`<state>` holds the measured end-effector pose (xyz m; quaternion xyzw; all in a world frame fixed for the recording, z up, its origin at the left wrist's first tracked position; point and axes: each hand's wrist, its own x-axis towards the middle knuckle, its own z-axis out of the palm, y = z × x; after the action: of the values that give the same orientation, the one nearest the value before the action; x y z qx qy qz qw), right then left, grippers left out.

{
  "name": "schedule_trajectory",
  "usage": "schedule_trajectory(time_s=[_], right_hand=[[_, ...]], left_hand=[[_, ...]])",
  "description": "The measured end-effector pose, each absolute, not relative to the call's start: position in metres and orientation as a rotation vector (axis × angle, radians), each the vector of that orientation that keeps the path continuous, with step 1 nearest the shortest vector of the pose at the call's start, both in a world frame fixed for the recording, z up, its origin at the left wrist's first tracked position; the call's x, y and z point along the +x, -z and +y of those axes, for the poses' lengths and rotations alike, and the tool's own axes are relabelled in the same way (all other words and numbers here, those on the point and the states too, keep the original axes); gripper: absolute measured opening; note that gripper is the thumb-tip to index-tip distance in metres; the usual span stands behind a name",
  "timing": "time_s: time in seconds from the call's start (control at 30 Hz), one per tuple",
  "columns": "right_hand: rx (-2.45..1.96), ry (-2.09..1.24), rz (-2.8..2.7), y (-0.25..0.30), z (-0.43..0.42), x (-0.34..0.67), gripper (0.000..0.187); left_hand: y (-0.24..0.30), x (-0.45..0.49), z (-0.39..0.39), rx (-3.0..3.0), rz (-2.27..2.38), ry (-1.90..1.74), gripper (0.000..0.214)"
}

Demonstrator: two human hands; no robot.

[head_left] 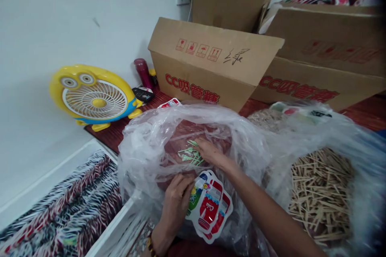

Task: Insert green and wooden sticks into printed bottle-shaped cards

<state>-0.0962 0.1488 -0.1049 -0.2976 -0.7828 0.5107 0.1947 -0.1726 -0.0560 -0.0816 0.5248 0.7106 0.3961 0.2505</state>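
My left hand [175, 202] is closed on a white and red printed pouch [210, 205] at the near rim of a clear plastic bag [144, 144]. My right hand [209, 151] reaches down into that bag. Its fingers are bent over a small heap of pale green sticks [189, 155] on the bag's bottom. Whether it grips any of them I cannot make out.
A second clear bag [356, 144] full of tan wooden sticks [319, 192] lies to the right. Cardboard boxes [208, 64] stand behind on the red table. A yellow cartoon fan [93, 96] sits at left by the wall, with a dark red bottle [142, 72] nearby. Striped fabric [69, 209] lies lower left.
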Motion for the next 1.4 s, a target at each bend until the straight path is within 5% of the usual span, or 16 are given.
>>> schedule_trajectory(time_s=[0.33, 1.07, 1.27, 1.4], right_hand=[[-0.807, -2.228, -1.592, 0.076, 0.126, -0.079, 0.035], [-0.786, -2.227, -1.577, 0.068, 0.121, -0.063, 0.035], [-0.836, -2.098, -1.428, 0.068, 0.109, -0.059, 0.028], [-0.875, -1.794, -1.921, 0.061, 0.095, -0.049, 0.024]], left_hand=[[0.085, -0.171, -0.052, 0.919, 1.699, -1.182, 0.027], [0.068, -0.176, -0.058, 0.295, 1.186, -1.275, 0.027], [0.073, -0.178, -0.054, 0.346, 1.323, -1.261, 0.028], [0.071, -0.184, -0.052, 0.439, 1.446, -1.198, 0.030]])
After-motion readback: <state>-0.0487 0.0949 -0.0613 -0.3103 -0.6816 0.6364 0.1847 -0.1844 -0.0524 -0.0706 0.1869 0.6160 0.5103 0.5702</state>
